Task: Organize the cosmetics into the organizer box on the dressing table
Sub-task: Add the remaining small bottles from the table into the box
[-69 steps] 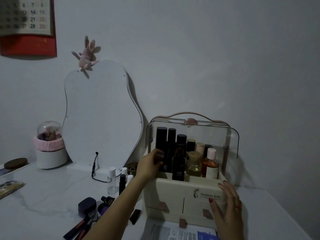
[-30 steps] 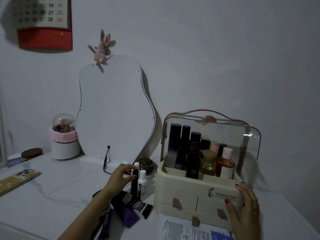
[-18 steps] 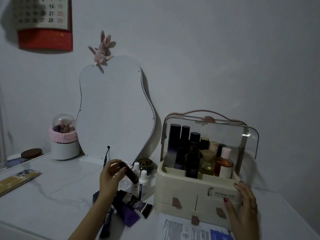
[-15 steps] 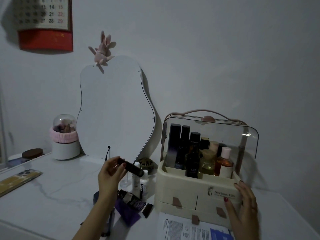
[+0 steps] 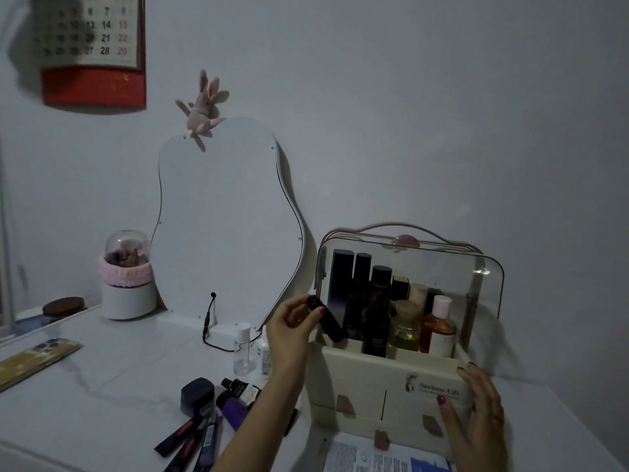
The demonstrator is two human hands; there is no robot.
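- We see the left hand (image 5: 289, 330) pinching a small dark tube (image 5: 326, 319) between thumb and fingertips, with the fingers curled closed around its upper end.
- The tube tilts, its top toward 10 o'clock and its lower end toward 4 o'clock, dipping just inside the left rear corner of the organizer box (image 5: 384, 379).
- The tube's lower end sits right beside the tall dark bottle (image 5: 340, 284) at the box's left; we cannot tell whether the 2 touch.
- The right hand (image 5: 476, 408) lies flat against the box's front right corner, fingers spread and holding nothing, at about 3 o'clock from the box's printed logo.
- Inside the box we see upright bottles: dark ones at the left and centre, a yellowish glass bottle (image 5: 404, 327) and an orange bottle with a pink cap (image 5: 439, 325) toward the right.
- The box's clear lid (image 5: 452, 267) stands raised behind the bottles, with a pink handle on top.
- On the dressing table (image 5: 102, 386), at about 9 o'clock from the box, 2 small clear bottles (image 5: 242, 347) stand upright.
- Nearer us, at about 8 o'clock from the box, a dark compact (image 5: 197, 393), a purple tube (image 5: 235, 412) and several dark pencils (image 5: 190, 437) lie loose.
- A curvy mirror (image 5: 224, 226) leans on the wall at about 10 o'clock from the box.
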